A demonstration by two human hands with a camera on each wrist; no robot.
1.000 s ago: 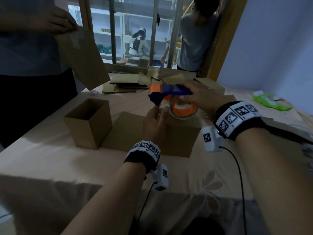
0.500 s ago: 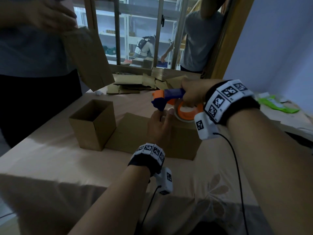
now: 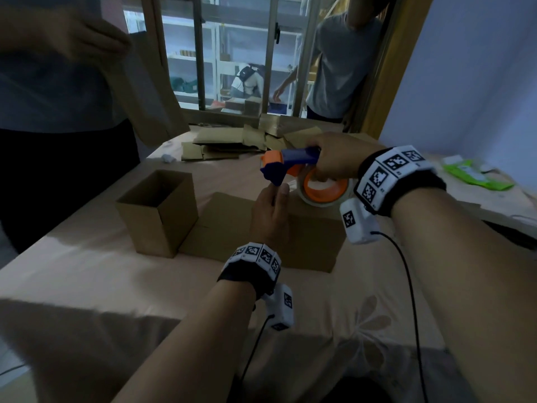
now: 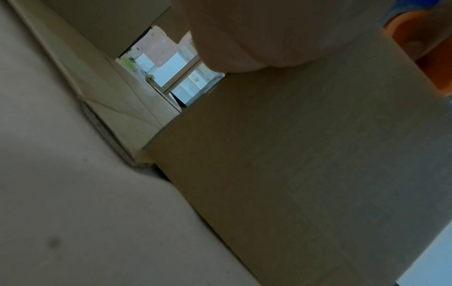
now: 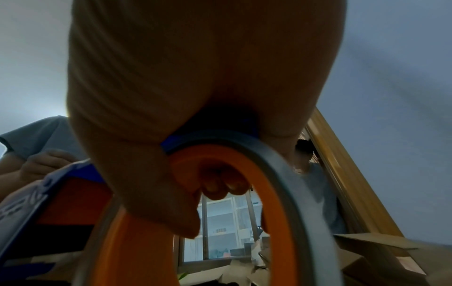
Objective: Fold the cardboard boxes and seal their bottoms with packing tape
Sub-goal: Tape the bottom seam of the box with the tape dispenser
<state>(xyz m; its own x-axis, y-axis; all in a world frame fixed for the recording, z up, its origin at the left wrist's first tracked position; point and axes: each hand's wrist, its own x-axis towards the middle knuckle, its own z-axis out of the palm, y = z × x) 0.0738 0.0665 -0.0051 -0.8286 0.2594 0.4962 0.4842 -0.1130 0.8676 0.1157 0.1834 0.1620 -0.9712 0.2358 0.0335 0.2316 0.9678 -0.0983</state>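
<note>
My right hand grips the blue handle of an orange and blue tape dispenser; its tape roll rests on top of a closed cardboard box. In the right wrist view my fingers curl through the orange roll core. My left hand lies on the box top, fingers reaching up to the dispenser's front end. Whether they pinch tape is hidden. The left wrist view shows only the box side and my palm.
An open-topped box stands to the left, with a flat cardboard sheet between it and my box. More flat cardboard is piled at the back. A person at left holds a cardboard sheet. A green packet lies far right.
My right wrist has risen and swung inward, tilting the dispenser over the box top. My left hand has stayed on the box. The person at left has lifted their sheet.
</note>
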